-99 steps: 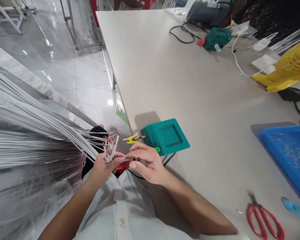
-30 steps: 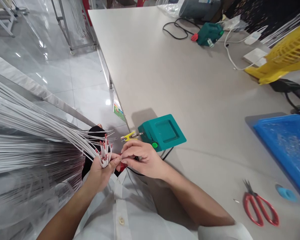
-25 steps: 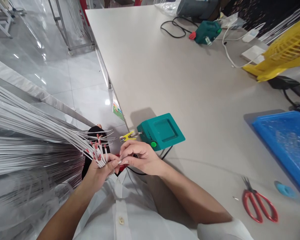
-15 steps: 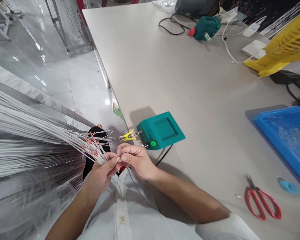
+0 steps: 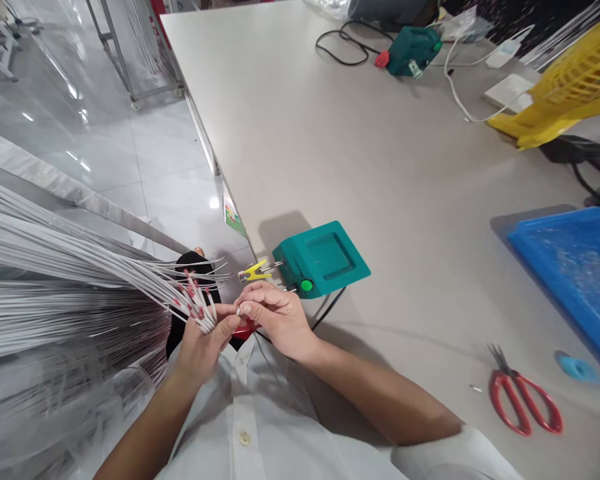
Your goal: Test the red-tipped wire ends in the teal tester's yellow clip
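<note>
A pale grey-white shirt (image 5: pixel 293 437) is worn, its front divided by a straight, stitched placket (image 5: pixel 245 410). A round, cream-coloured button (image 5: pixel 245 438) is set on the placket. At the hem, the front edges are parted in a small V. The upper right arm is covered by a loose sleeve (image 5: pixel 445 460) in the same pale cloth, and both forearms are left uncovered. Black legwear (image 5: pixel 177 337) is partly shown.
</note>
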Demonstrator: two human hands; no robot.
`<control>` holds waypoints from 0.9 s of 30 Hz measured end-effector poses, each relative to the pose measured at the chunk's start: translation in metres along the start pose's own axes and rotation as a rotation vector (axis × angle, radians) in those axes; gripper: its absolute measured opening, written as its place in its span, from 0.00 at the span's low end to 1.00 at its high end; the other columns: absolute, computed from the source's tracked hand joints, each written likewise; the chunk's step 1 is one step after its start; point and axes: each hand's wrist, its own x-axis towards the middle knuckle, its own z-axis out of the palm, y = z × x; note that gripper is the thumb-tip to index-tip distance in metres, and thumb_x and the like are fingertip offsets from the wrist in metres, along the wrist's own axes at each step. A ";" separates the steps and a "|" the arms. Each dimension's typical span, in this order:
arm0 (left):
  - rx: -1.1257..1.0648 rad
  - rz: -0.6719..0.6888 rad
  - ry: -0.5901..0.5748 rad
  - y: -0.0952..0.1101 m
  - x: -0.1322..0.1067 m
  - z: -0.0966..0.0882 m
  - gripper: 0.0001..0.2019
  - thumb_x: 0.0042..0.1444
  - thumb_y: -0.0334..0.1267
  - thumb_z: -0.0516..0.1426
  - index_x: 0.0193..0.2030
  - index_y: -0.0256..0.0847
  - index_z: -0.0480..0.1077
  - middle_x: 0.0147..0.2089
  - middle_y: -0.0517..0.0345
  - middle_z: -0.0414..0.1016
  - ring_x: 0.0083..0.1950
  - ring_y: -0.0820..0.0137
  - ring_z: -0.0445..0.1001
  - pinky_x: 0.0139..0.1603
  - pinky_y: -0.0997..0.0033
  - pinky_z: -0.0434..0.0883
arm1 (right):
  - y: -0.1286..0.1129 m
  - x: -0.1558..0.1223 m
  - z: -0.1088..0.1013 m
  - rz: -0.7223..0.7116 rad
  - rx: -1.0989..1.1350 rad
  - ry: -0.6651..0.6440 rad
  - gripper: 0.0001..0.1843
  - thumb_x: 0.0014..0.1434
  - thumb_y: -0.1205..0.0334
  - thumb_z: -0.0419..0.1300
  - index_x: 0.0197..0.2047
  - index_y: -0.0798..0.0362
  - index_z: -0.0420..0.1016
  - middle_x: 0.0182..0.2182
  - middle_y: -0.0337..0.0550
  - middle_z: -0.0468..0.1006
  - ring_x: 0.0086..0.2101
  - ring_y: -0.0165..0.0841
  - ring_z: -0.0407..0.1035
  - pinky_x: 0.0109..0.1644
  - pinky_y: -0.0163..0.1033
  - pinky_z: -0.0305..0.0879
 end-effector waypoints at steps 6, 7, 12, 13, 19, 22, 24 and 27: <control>0.100 0.034 0.033 -0.004 -0.001 -0.004 0.08 0.46 0.41 0.61 0.27 0.37 0.73 0.17 0.65 0.64 0.17 0.80 0.52 0.17 0.77 0.48 | -0.001 0.002 -0.003 -0.086 -0.087 -0.093 0.08 0.53 0.58 0.60 0.27 0.52 0.77 0.26 0.41 0.74 0.27 0.28 0.68 0.31 0.35 0.68; 0.063 0.017 0.015 -0.004 -0.001 -0.005 0.09 0.46 0.41 0.61 0.28 0.37 0.73 0.17 0.64 0.65 0.17 0.80 0.52 0.17 0.77 0.48 | 0.000 0.003 -0.003 -0.065 -0.030 -0.133 0.09 0.53 0.57 0.60 0.27 0.52 0.76 0.26 0.40 0.73 0.27 0.28 0.68 0.30 0.35 0.68; -0.110 -0.054 -0.041 -0.002 0.000 -0.004 0.08 0.43 0.39 0.63 0.27 0.36 0.73 0.20 0.61 0.70 0.17 0.81 0.55 0.16 0.79 0.49 | 0.003 0.004 -0.002 0.088 0.216 -0.209 0.09 0.52 0.56 0.61 0.27 0.54 0.75 0.30 0.39 0.71 0.23 0.25 0.67 0.27 0.33 0.68; -0.125 -0.064 -0.038 -0.001 0.000 -0.003 0.08 0.42 0.39 0.63 0.26 0.36 0.73 0.20 0.60 0.70 0.17 0.81 0.56 0.16 0.79 0.49 | 0.002 0.004 -0.002 0.081 0.198 -0.210 0.09 0.52 0.57 0.60 0.27 0.54 0.74 0.30 0.39 0.70 0.23 0.24 0.67 0.26 0.33 0.68; -0.023 -0.050 0.016 -0.001 0.000 -0.001 0.11 0.44 0.42 0.62 0.28 0.35 0.72 0.21 0.60 0.69 0.18 0.81 0.55 0.17 0.78 0.49 | -0.005 0.004 -0.007 -0.292 -0.453 -0.135 0.08 0.57 0.64 0.54 0.29 0.53 0.72 0.26 0.41 0.73 0.28 0.28 0.67 0.34 0.35 0.66; 0.047 -0.006 0.031 -0.006 0.000 -0.002 0.11 0.46 0.42 0.61 0.31 0.35 0.72 0.21 0.61 0.68 0.18 0.80 0.54 0.18 0.77 0.50 | -0.006 0.004 -0.014 -0.528 -0.833 -0.172 0.09 0.58 0.65 0.50 0.33 0.53 0.72 0.30 0.44 0.76 0.32 0.31 0.68 0.36 0.37 0.65; 0.070 0.020 0.043 -0.010 0.001 -0.002 0.11 0.46 0.42 0.60 0.31 0.36 0.71 0.20 0.62 0.67 0.18 0.79 0.54 0.18 0.76 0.50 | -0.006 0.004 -0.017 -0.665 -1.071 -0.213 0.10 0.59 0.65 0.49 0.32 0.53 0.72 0.30 0.45 0.76 0.32 0.32 0.68 0.36 0.38 0.63; 0.077 0.047 0.071 -0.015 0.002 0.000 0.09 0.48 0.42 0.59 0.30 0.37 0.71 0.19 0.64 0.65 0.17 0.80 0.54 0.17 0.76 0.49 | -0.009 0.007 -0.019 -0.774 -1.335 -0.310 0.13 0.60 0.66 0.47 0.30 0.54 0.71 0.26 0.44 0.73 0.29 0.32 0.65 0.34 0.39 0.59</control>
